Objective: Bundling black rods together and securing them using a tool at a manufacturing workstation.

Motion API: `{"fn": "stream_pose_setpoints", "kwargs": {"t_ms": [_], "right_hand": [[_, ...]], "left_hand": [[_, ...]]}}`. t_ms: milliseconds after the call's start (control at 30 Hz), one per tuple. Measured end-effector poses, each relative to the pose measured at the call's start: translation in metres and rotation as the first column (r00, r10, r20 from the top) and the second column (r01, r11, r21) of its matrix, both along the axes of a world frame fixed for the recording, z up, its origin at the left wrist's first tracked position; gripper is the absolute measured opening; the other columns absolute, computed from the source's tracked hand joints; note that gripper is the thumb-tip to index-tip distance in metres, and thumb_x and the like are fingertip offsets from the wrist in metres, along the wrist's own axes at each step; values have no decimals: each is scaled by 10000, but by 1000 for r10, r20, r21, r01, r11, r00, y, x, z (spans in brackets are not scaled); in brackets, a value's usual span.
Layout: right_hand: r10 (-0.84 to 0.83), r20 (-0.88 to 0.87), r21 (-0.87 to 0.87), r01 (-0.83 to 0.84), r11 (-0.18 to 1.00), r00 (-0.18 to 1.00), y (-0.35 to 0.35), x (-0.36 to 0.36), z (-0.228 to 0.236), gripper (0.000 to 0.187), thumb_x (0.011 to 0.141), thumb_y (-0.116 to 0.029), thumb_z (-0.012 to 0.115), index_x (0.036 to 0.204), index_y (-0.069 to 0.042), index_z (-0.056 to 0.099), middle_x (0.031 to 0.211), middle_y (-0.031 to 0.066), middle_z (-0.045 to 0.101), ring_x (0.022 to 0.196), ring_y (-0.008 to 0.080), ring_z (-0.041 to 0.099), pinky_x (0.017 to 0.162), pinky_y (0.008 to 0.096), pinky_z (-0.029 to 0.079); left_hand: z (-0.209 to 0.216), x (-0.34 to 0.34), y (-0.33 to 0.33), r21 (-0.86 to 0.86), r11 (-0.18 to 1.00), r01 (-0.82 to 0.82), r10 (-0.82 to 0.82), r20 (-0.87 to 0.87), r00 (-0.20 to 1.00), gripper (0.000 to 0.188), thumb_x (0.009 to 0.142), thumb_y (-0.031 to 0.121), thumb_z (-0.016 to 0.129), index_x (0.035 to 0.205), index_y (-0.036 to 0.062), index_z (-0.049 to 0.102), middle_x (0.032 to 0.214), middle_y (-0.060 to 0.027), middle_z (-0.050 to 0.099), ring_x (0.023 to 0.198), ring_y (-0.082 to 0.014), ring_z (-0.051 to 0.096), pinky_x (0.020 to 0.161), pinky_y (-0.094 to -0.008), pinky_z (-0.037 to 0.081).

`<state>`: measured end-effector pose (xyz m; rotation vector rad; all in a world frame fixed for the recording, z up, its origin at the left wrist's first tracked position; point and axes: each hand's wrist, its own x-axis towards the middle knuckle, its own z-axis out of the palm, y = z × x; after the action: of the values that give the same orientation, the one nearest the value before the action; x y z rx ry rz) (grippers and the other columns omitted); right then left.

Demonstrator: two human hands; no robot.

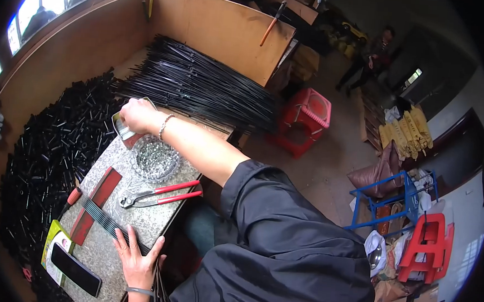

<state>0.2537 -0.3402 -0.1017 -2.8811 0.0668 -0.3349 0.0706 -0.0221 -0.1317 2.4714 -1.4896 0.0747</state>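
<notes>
My left hand [138,264], a grey band at its wrist, lies with fingers spread over a bundle of thin black rods [105,220]. The rods cross a red bar [95,206] on the speckled stone worktop [138,222], and their other ends hang below the hand. At the far end of the worktop, my right hand [138,116] is closed at a small box-like container [128,137]; its fingertips are hidden. Just beside it stands a clear bowl [157,158] of small shiny metal pieces. Red-handled pincers [159,194] lie between my hands.
Short black tubes [58,162] are heaped on the left. Long black rods [201,85] fill the back, before a wooden partition [222,28]. A phone [76,270] lies on the near worktop. Rightward are a red stool [305,121], a blue frame [388,201] and a standing person [372,56].
</notes>
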Motion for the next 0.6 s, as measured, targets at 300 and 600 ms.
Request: {"fn": "stream_pose_setpoints", "kwargs": {"t_ms": [300,600], "right_hand": [[374,98,376,-382,844,922,70,-32,23,203,812,-264,661,904,-93,721,884,113,647,887,270,621,788,354,488],[425,-221,486,-278,828,878,142,-10,-5,249,842,-228,670,948,-3,693,760,59,659,711,91,572,673,263,471]], "left_hand": [[3,6,2,-86,996,10,-12,-15,1000,571,783,333,621,1315,441,446,1427,-260,291,1305,-512,268,1022,-613,290],[-9,5,23,-130,991,-43,41,-14,999,657,760,220,591,1346,446,397,1427,-264,293,1316,-507,259,1031,-614,276]]}}
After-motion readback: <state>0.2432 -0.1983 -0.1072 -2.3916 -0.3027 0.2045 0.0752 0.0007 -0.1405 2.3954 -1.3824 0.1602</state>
